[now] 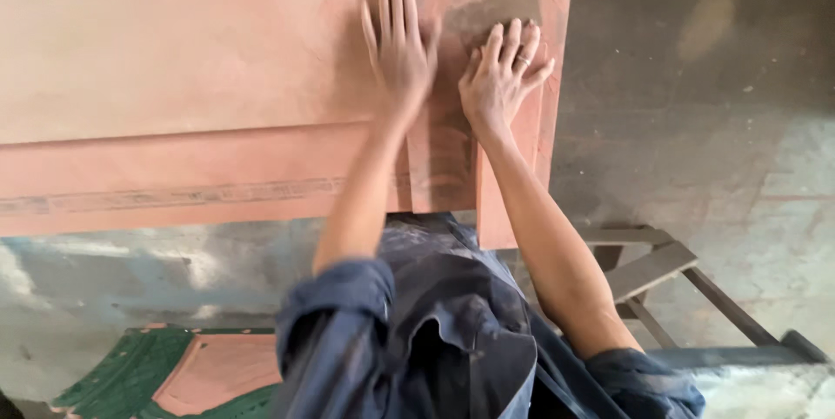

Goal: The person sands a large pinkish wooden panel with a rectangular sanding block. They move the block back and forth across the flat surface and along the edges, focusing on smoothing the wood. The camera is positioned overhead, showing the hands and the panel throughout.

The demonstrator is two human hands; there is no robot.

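A large reddish-brown panel (191,62), dusty and primer-coated, fills the upper left of the view, and both hands lie flat on it near its right edge. The left hand (398,49), fingers spread and blurred with motion, presses palm-down on the flat face. Just beside it, the right hand (503,75) rests open with fingers fanned over a darker grey smear (504,6) on the surface; a ring (524,60) shows on one finger. Neither hand grips anything.

Below the hands, the panel steps down into a raised border with a narrow patterned moulding strip (174,197) running toward the left. Rolled dark blue sleeves (335,297) and a dusty blue work shirt (452,315) fill the lower middle of the frame.

To the right of the hands lies a stained grey concrete floor (739,123), and below the right forearm a rough wooden stand (652,271) sits on it. Far below the left hand, a green and reddish moulded panel (174,375) lies on the pale, dust-streaked floor.
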